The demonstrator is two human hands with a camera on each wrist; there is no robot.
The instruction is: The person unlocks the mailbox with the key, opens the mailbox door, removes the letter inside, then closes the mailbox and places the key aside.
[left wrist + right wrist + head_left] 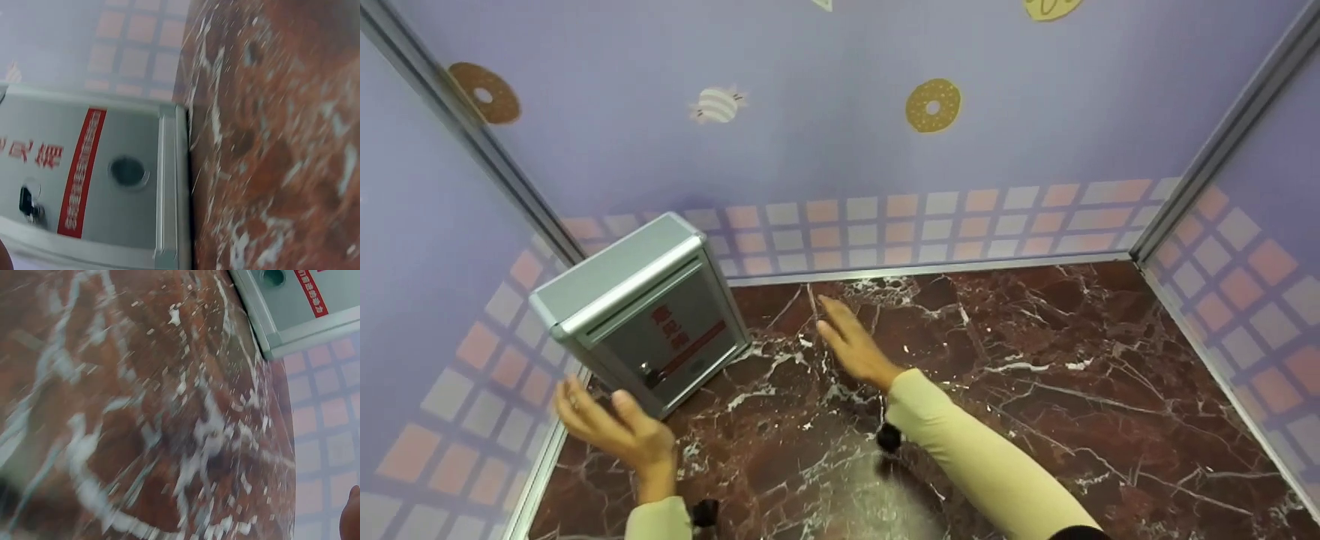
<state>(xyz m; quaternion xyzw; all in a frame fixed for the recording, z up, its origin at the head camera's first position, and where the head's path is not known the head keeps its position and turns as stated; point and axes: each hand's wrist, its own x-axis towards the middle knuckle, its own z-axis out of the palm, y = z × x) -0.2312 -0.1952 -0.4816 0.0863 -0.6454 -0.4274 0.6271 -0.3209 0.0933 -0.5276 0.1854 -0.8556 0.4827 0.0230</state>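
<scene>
A grey metal suggestion box (645,330) with silver edges and red lettering stands upright at the left back. A small key (26,201) sits in the lock on its front, and a round dark spot (128,171) shows lower on that face. My left hand (622,435) is beside the box's near left corner, fingers extended and thumb raised, holding nothing. To the right of the box, my right hand (855,349) hovers over the marble surface with straight fingers, also holding nothing. Only a fingertip (351,517) of it shows in the right wrist view.
The dark red marble surface (1035,405) has white veins. Purple panels (840,142) with printed sweets and pink and white squares enclose it at the back, left and right. Grey metal strips run along the corners (1222,142).
</scene>
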